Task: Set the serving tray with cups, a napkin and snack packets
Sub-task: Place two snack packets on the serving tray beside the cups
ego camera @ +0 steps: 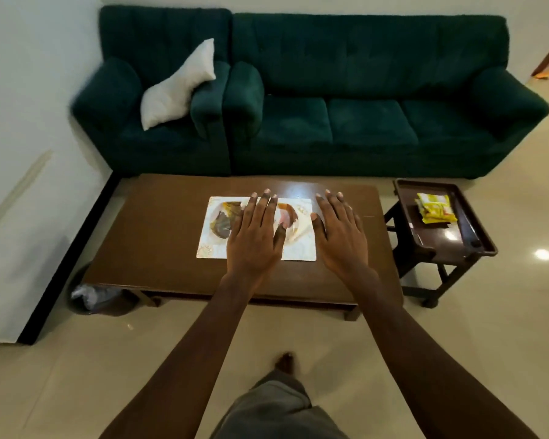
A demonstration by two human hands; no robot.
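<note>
Two hands: both stretched forward palm down; fingers straight and slightly fanned; empty
Left hand point(254, 239): lies over the middle of the white mat point(213, 245); contact with it impossible to tell
Right hand point(341, 239): sits over the mat's right edge and the wood beside it; thumb points toward the left hand; contact likewise unclear
White mat: flat glossy rectangle printed with dark and orange shapes; lies near the centre of the coffee table point(159, 229)
Coffee table: low, brown polished wood, straight edges; glare near the far side; bare wood all round the mat
Serving tray point(406, 191): dark, glossy, raised rim; rests on a dark wooden stool point(438, 280) just beside the table's right end, apart from both hands
Snack packets point(435, 208): yellow crinkled wrappers; lie in the tray's far part
Open room: pale shiny tile floor point(76, 375) in front of the table and right of the stool
Far edge: dark green plush sofa point(371, 122) and matching armchair point(159, 144) close behind the table; white cushion point(178, 87) leans in the armchair
Left corner: dark bin point(92, 299) with a plastic liner beside the table leg, near the wall
</note>
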